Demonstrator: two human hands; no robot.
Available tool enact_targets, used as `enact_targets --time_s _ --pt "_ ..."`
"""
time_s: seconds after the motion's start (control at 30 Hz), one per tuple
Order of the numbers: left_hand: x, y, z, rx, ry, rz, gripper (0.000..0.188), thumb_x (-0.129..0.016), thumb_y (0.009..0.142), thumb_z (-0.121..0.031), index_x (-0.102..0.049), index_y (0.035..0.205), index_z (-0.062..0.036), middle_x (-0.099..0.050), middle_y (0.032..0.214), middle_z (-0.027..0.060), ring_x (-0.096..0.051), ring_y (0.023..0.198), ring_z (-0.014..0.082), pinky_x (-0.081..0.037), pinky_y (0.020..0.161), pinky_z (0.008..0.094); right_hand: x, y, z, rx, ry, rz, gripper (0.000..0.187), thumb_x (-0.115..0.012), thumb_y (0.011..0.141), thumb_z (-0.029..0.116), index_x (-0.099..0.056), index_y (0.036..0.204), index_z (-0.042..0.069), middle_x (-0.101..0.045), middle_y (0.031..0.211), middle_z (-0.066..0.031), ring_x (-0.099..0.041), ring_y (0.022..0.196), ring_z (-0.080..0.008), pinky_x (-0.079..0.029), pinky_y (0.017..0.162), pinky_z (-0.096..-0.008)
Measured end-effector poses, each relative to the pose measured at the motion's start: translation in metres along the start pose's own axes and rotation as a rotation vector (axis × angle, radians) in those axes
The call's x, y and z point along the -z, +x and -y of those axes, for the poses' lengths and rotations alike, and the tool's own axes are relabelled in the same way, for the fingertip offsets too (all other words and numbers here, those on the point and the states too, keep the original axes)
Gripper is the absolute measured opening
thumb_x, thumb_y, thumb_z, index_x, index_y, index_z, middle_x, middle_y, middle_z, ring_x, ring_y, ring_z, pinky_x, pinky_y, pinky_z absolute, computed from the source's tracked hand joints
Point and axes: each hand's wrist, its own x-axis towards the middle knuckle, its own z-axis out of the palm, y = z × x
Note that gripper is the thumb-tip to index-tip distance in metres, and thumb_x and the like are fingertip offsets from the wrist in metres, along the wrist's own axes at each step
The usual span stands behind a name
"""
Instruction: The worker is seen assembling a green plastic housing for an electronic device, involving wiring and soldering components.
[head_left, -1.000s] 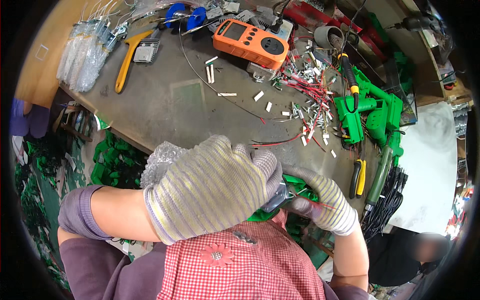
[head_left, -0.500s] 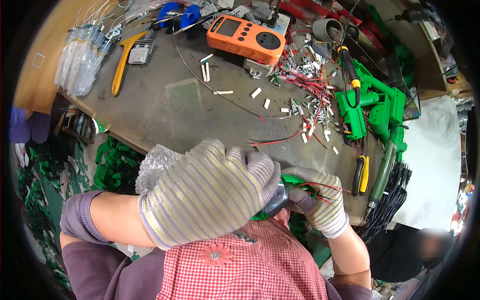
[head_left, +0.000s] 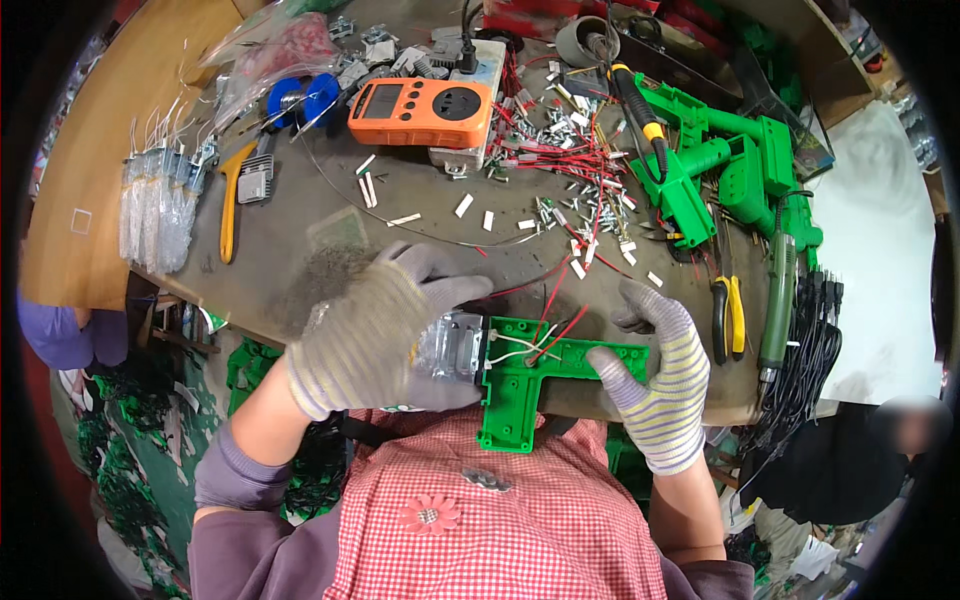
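A green plastic T-shaped housing half [head_left: 515, 400] lies with its hollow side up at the bench's front edge, over my lap. White wires [head_left: 520, 347] and red wires [head_left: 565, 335] run inside and out of it. My left hand [head_left: 365, 330], in a striped glove, grips a shiny metal part [head_left: 455, 345] in clear bubble wrap that sits against the housing's left side. My right hand [head_left: 660, 380], also gloved, is open at the housing's right end, its thumb over the lower edge and its fingers apart above it.
An orange meter [head_left: 420, 112] stands at the back beside loose wires and small connectors. Green housings [head_left: 690, 190], a soldering iron [head_left: 640, 110], yellow-black pliers [head_left: 735, 310] and a green electric screwdriver [head_left: 777, 310] lie right. A yellow-handled tool [head_left: 230, 215] and wrapped parts [head_left: 165, 210] lie left.
The green housing has come out from behind my hands and now lies flat, hollow side up. My left hand has moved left onto the wrapped metal part; my right hand has opened.
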Motion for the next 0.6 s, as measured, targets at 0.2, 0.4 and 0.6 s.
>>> enact_targets --time_s 0.2,0.4,0.6 --pt "-0.023 0.027 -0.024 0.032 -0.109 -0.172 0.027 -0.082 0.072 -0.026 -0.073 0.090 -0.0085 -0.065 0.090 0.0090 -0.061 0.089 0.0309 -0.046 0.081 0.0421 -0.009 0.000 0.011 0.036 -0.001 -0.025 0.027 -0.081 0.074 0.009 -0.066 0.097 0.006 -0.063 0.084 -0.0101 -0.060 0.080 -0.0323 -0.048 0.072 -0.0428" --pt "-0.043 0.039 -0.028 -0.027 -0.016 -0.216 0.021 -0.077 0.075 -0.024 -0.073 0.086 -0.0067 -0.067 0.085 0.0101 -0.062 0.083 0.0310 -0.046 0.079 0.0436 -0.016 -0.001 0.012 0.034 0.030 -0.048 0.021 -0.080 0.074 0.007 -0.066 0.090 0.008 -0.063 0.082 -0.0092 -0.059 0.077 -0.0318 -0.047 0.069 -0.0415" --pt "-0.044 0.031 -0.016 0.017 -0.103 -0.152 0.017 -0.072 0.080 -0.022 -0.075 0.083 -0.0061 -0.069 0.091 0.0116 -0.063 0.089 0.0323 -0.047 0.082 0.0444 -0.016 0.000 0.012 0.044 0.014 -0.052 0.021 -0.080 0.074 0.008 -0.066 0.090 0.008 -0.063 0.083 -0.0093 -0.060 0.078 -0.0320 -0.047 0.071 -0.0422"
